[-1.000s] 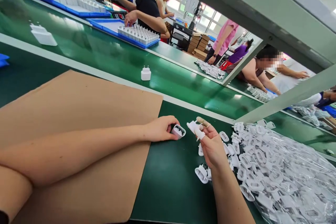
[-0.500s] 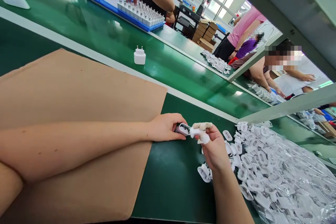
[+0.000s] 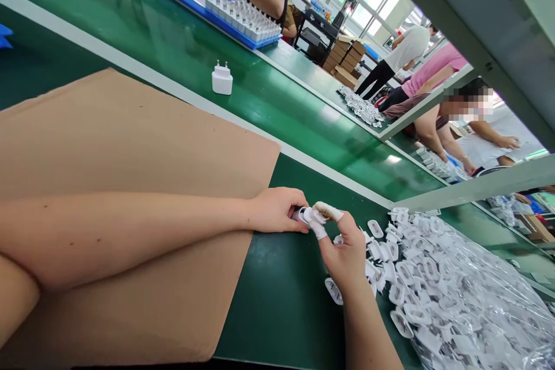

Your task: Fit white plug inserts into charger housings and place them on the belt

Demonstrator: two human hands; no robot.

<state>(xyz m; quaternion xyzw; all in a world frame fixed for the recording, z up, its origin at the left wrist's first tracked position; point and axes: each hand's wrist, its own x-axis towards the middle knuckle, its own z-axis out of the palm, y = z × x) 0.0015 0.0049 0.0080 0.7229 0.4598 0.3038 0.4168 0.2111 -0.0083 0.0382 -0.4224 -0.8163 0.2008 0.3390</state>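
Note:
My left hand (image 3: 277, 210) is closed around a white charger housing (image 3: 299, 215), its open end turned to the right. My right hand (image 3: 344, 243), with white coverings on thumb and index finger, pinches a white plug cap (image 3: 315, 216) against that end. Whether the cap is seated in the housing cannot be made out, since fingers hide part of it. Just right of my right hand, loose white plug caps (image 3: 376, 228) lie on the green table (image 3: 277, 295). My left forearm stretches across a cardboard sheet (image 3: 143, 150).
A heap of caps on clear plastic (image 3: 472, 283) covers the right side. Beyond a pale rail (image 3: 329, 172), a white charger (image 3: 222, 79) stands prongs up on the green belt (image 3: 277, 104). A blue tray (image 3: 243, 37) of chargers, co-workers and a slanting metal frame (image 3: 472, 182) are farther off.
My right hand has moved left, bringing the plug cap from just off the housing's open end up against it. The standing charger has shifted left along the belt.

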